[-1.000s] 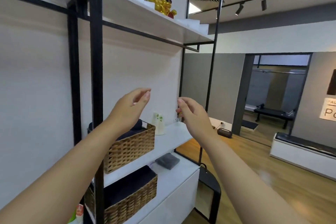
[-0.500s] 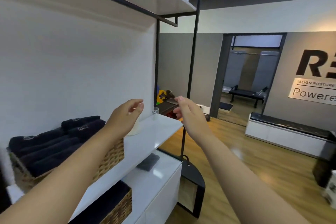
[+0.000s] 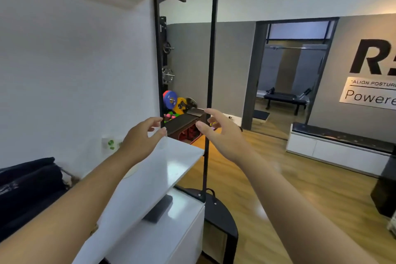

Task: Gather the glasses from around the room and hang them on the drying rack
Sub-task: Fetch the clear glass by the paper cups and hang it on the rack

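Note:
My left hand [image 3: 139,141] is stretched out over the far end of the white shelf [image 3: 171,163], fingers apart and curled, holding nothing. My right hand [image 3: 220,133] hovers open just to the right of it, beside the black upright post [image 3: 209,92]. No glass shows clearly between the hands; the spot behind my left fingertips is hidden and blurred. A white cup with a green leaf mark [image 3: 109,144] stands on the shelf against the wall, partly behind my left wrist. The drying rack is out of view.
Dark folded towels [image 3: 27,182] lie at the left on the shelf. Below are a white cabinet top [image 3: 182,227] with a dark cloth [image 3: 159,210] and a black side table [image 3: 222,216]. Weight plates [image 3: 170,100] stand behind; a white bench [image 3: 338,152] lines the right wall.
The view has swung right and down along the shelf. Both hands have moved forward to the shelf's far end; the small glass seen there earlier is now hidden by my left fingers.

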